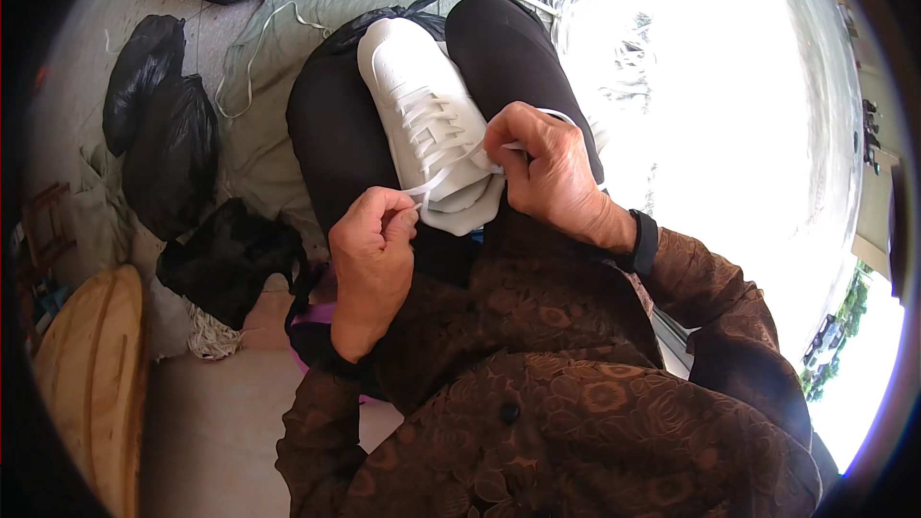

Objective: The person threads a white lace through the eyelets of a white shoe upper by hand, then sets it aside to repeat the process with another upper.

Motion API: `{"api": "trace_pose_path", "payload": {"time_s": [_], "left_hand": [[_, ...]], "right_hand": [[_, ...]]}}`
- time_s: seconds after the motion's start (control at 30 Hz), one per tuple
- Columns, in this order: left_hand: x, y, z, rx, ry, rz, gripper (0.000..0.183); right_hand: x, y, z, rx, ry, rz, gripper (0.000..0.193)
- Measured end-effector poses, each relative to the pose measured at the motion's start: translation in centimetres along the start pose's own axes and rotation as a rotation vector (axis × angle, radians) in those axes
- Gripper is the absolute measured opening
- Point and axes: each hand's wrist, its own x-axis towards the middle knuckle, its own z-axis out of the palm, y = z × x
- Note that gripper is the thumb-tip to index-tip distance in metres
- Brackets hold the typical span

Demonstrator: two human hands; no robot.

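Observation:
A white sneaker (395, 62) lies on my lap between my thighs, its toe pointing away from me and its collar toward me. White shoelaces (429, 125) cross its front in several rows. Left of the collar, my left hand (372, 254) pinches one lace end between thumb and fingers. On the other side my right hand (549, 168) is closed on the lace too, and a loop of it shows behind the knuckles. Between both hands the lace runs across the shoe's tongue. The fingertips of the right hand are partly hidden.
Black plastic bags (173, 149) lie on the floor at the left, with more at the top. A greenish woven sheet (254, 158) spreads under my legs, a thin white cord on it. A wooden board (91, 384) stands at lower left. Strong light washes out the right side.

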Motion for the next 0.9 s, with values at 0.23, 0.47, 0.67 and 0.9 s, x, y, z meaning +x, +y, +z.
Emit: {"api": "trace_pose_path", "payload": {"time_s": [0.23, 0.47, 0.67, 0.9], "left_hand": [[1.0, 0.5, 0.1, 0.064, 0.056, 0.068, 0.010], [2.2, -0.4, 0.6, -0.468, 0.141, -0.172, 0.009], [3.3, -0.1, 0.7, -0.335, 0.077, -0.138, 0.019], [5.5, 0.6, 2.3, 0.308, -0.087, 0.444, 0.030]], "right_hand": [[0.5, 0.5, 0.6, -0.369, -0.136, -0.378, 0.038], [0.4, 1.1, 0.5, -0.263, -0.063, -0.332, 0.032], [0.3, 1.3, 0.6, -0.239, -0.036, -0.303, 0.030], [0.1, 1.4, 0.7, -0.225, -0.043, -0.324, 0.029]]}}
